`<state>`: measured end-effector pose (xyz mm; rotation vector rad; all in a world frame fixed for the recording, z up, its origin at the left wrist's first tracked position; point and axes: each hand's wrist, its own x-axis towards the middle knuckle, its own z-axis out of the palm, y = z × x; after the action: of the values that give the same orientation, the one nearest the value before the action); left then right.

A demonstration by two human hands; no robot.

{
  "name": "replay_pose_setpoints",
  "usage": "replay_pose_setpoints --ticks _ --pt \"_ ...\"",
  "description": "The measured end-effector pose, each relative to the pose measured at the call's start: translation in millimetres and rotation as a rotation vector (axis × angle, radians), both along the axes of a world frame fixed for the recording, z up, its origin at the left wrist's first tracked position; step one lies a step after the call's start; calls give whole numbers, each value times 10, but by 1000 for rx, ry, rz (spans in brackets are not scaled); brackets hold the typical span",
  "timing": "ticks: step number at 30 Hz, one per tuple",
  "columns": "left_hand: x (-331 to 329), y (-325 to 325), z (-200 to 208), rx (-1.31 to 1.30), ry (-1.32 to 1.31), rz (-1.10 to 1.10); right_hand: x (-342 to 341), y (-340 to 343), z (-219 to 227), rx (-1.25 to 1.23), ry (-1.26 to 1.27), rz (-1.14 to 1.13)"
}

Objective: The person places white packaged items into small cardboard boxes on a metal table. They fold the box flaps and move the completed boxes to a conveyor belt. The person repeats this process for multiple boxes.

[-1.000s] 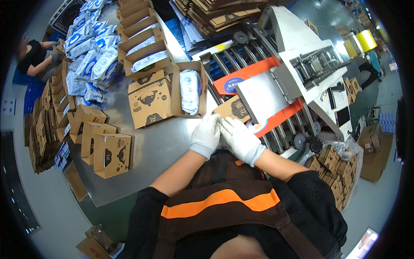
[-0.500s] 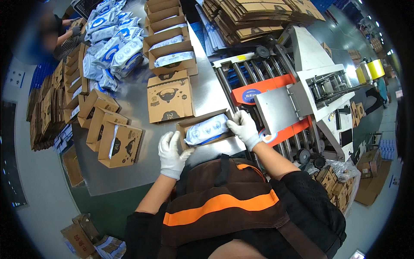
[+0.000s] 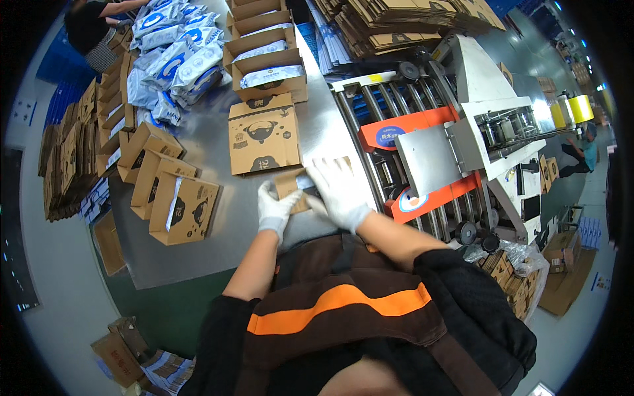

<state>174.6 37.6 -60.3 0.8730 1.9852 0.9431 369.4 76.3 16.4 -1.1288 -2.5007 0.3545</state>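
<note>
In front of me on the table lies a small brown cardboard box [image 3: 286,183], mostly hidden under my hands. A bit of the pale blue-white wipes pack [image 3: 304,181] shows between its flaps. My left hand [image 3: 273,210], white-gloved, grips the box's left end, thumb toward the near side. Across the top and right part of the box lies my right hand [image 3: 338,193], also gloved, its fingers stretched out and slightly blurred. Just beyond stands a closed printed carton [image 3: 264,135]. Behind it is a row of open boxes [image 3: 269,84] with wipes packs inside.
Several open boxes [image 3: 185,208] stand on the metal table [image 3: 244,244] at left, near a heap of wipes packs [image 3: 175,69]. A roller machine with red guides [image 3: 409,129] adjoins the right edge. Flattened cartons [image 3: 396,23] are stacked behind. Another person [image 3: 89,30] works at far left.
My right hand has moved left from the box's right end onto its top. The wipes pack, earlier in plain sight, is now mostly covered. My left hand has closed on the left end.
</note>
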Motion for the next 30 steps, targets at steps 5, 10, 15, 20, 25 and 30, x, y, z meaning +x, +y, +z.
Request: replay_pose_setpoints --ticks 5,10,15,20,25,30 --pt "484 -86 54 -84 -225 -313 694 -283 -277 -252 -80 -73" --pt "1146 571 25 -176 -402 -507 1196 -191 -438 -48 -216 -333" --pt "443 962 242 153 -101 -828 623 168 -42 7 287 -287" --pt "-1064 1800 434 324 878 -626 -357 541 -1021 -795 89 -270" --pt "-1338 2123 563 -249 462 -691 -610 922 -1377 -810 330 -305" --pt "-1243 1379 -586 -340 -404 -699 -231 673 -82 -747 83 -560"
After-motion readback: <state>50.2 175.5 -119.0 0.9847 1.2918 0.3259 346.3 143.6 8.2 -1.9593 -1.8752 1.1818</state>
